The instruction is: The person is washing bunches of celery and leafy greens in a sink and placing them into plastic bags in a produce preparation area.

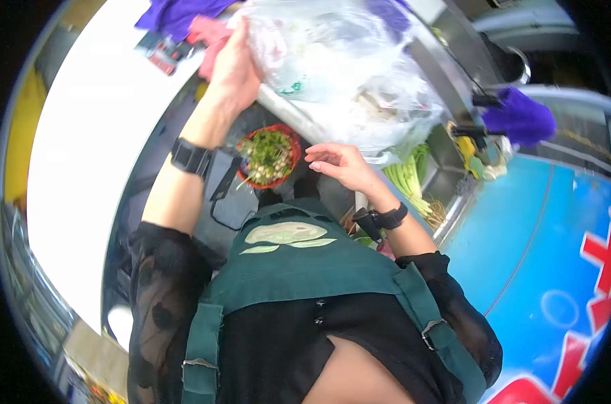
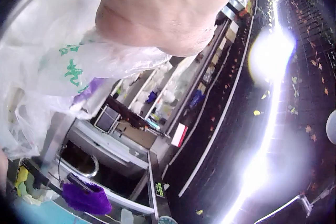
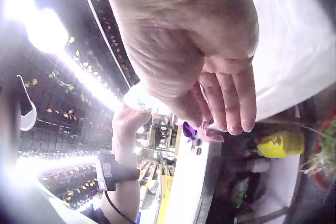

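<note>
A clear, crinkled plastic bag [image 1: 346, 74] with green print spreads across the top of the head view. My left hand [image 1: 235, 71] grips its left side, fingers hidden in the head view. In the left wrist view, the bag's film [image 2: 79, 66] gathers under the heel of this hand [image 2: 157, 14]. My right hand [image 1: 342, 165] hovers just below the bag's lower edge, its fingers relaxed and holding nothing. The right wrist view shows its palm [image 3: 184, 45] with the fingers loosely extended. Below, between the hands, a red basket [image 1: 296, 145] holds leafy greens [image 1: 268, 155] with pale roots.
Scallions [image 1: 410, 175] lie at the sink [image 1: 447, 155] on the right, near a purple cloth [image 1: 519, 118] and a faucet [image 1: 521, 64]. A white tabletop [image 1: 77, 161] curves along the left. Pink cloth [image 1: 211, 40] lies at its top end. A blue printed panel [image 1: 521, 222] spans the lower right.
</note>
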{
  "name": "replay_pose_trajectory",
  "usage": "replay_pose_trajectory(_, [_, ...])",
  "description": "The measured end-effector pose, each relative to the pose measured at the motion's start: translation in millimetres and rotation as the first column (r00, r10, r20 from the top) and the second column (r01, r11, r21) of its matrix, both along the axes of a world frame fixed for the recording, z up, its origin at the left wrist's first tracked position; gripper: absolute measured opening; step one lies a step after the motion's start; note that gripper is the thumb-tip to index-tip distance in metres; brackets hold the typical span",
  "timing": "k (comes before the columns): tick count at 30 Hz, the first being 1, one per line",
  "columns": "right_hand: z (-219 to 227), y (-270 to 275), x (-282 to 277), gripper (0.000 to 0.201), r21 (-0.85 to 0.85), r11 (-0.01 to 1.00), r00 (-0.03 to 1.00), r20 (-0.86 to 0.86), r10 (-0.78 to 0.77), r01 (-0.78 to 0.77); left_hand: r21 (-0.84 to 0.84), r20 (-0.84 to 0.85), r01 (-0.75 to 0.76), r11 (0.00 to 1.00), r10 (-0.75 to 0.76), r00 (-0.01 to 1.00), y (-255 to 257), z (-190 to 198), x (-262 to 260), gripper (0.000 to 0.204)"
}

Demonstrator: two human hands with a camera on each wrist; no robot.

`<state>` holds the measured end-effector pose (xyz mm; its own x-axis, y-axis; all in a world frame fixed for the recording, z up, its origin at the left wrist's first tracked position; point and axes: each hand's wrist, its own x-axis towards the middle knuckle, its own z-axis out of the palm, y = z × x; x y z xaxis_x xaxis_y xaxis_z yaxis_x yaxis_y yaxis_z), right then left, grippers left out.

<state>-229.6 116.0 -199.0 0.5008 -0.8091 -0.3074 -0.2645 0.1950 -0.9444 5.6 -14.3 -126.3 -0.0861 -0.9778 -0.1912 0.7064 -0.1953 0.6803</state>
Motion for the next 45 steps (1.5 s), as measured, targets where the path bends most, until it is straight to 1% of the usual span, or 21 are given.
replay_pose_trajectory(2, [26.6,3.6,-23.6,0.026,0.036,0.985,0.985,0.033,-0.169,0.168,-0.071,-0.002,0.053,0.996,-0.053,0.999,-2.8,32.6,-18.7,0.055])
replay_pose_trajectory(8, [38.1,5.9,-87.1,0.024,0.003,0.928,0.918,0.145,-0.369,0.373,-0.195,0.09,0.175,0.965,-0.16,0.983,-24.9,121.3,-99.3,0.057])
replay_pose_trajectory(11, [42.6,10.0,-123.4,0.024,0.039,0.896,0.873,0.213,-0.439,0.441,-0.286,0.133,0.283,0.916,-0.255,0.958,-39.4,140.9,-156.3,0.056])
replay_pose_trajectory(12, [41.7,10.7,-135.0,0.024,0.032,0.882,0.857,0.22,-0.466,0.471,-0.362,-0.111,0.385,0.849,-0.45,0.886,-46.9,143.2,-166.7,0.055])
replay_pose_trajectory(17, [35.5,21.0,-230.4,0.025,-0.055,0.735,0.724,0.236,-0.648,0.675,-0.38,-0.048,0.418,0.825,-0.469,0.882,-25.4,168.1,-239.5,0.056])
replay_pose_trajectory(19, [23.2,16.0,-256.4,0.032,-0.128,0.729,0.738,0.187,-0.648,0.672,-0.379,-0.121,0.527,0.761,-0.606,0.786,-23.9,169.3,-242.6,0.056])
replay_pose_trajectory(20, [13.5,4.7,-270.0,0.048,-0.462,0.598,0.679,0.012,-0.734,0.655,-0.349,-0.063,0.478,0.806,-0.53,0.846,-29.0,164.0,-247.0,0.058])
replay_pose_trajectory(22, [-6.6,-12.3,-281.3,0.081,-0.224,0.654,0.637,-0.15,-0.756,0.723,-0.318,-0.052,0.501,0.805,-0.542,0.839,-42.1,156.0,-245.6,0.058])
replay_pose_trajectory(23, [-11.4,-21.7,-273.6,0.094,-0.044,0.648,0.629,-0.198,-0.751,0.76,-0.288,-0.038,0.519,0.805,-0.551,0.834,-48.6,153.2,-245.3,0.059])
replay_pose_trajectory(24, [-19.1,-25.7,-268.1,0.094,-0.04,0.652,0.634,-0.193,-0.749,0.757,-0.282,-0.054,0.524,0.804,-0.559,0.827,-52.9,149.0,-246.5,0.058])
replay_pose_trajectory(26, [-36.5,-42.8,-244.7,0.107,0.447,0.715,0.807,-0.027,-0.59,0.538,-0.295,0.065,0.491,0.82,-0.495,0.866,-54.3,137.2,-252.4,0.055])
replay_pose_trajectory(27, [-37.8,-46.2,-228.9,0.109,0.378,0.816,0.872,0.042,-0.488,0.438,-0.312,0.163,0.47,0.825,-0.441,0.883,-49.3,138.8,-259.2,0.054])
replay_pose_trajectory(29, [-28.5,-60.4,-188.3,0.105,0.366,0.858,0.908,0.072,-0.413,0.361,-0.262,0.232,0.465,0.846,-0.412,0.881,-48.1,143.8,-262.1,0.052])
replay_pose_trajectory(34, [-39.0,-101.9,-125.9,0.107,0.361,0.896,0.906,0.232,-0.354,0.258,-0.233,0.135,0.505,0.831,-0.486,0.863,-39.2,118.7,-276.2,0.052])
replay_pose_trajectory(36, [-88.1,-141.9,-64.9,0.094,0.199,0.913,0.879,0.259,-0.401,0.357,-0.196,0.106,0.508,0.839,-0.497,0.861,-38.8,114.6,-285.0,0.051])
replay_pose_trajectory(38, [-73.4,-158.2,-42.7,0.095,0.16,0.969,0.776,0.581,-0.246,0.188,-0.166,0.124,0.504,0.848,-0.489,0.864,-39.1,103.5,-289.0,0.052])
replay_pose_trajectory(39, [-74.2,-162.7,-34.8,0.093,0.104,0.987,0.798,0.58,-0.162,0.125,-0.128,0.122,0.479,0.868,-0.466,0.876,-36.8,98.9,-290.3,0.052])
replay_pose_trajectory(41, [-92.5,-170.1,-12.6,0.091,-0.16,0.967,0.834,0.546,-0.079,0.197,-0.127,0.087,0.517,0.847,-0.51,0.856,-37.0,85.4,-285.3,0.052])
replay_pose_trajectory(42, [-86.8,-161.9,-22.1,0.091,-0.155,0.968,0.834,0.546,-0.083,0.197,-0.099,0.111,0.489,0.866,-0.479,0.871,-38.0,74.2,-281.9,0.052])
replay_pose_trajectory(44, [-83.6,-124.7,-65.4,0.069,-0.283,0.951,0.989,0.111,-0.096,0.124,-0.062,0.114,0.46,0.886,-0.452,0.885,-37.1,42.1,-264.6,0.052])
replay_pose_trajectory(45, [-89.9,-93.7,-98.4,0.069,-0.148,0.989,0.979,0.199,0.047,-0.017,0.055,0.097,0.389,0.919,-0.393,0.914,-35.0,21.8,-246.8,0.052])
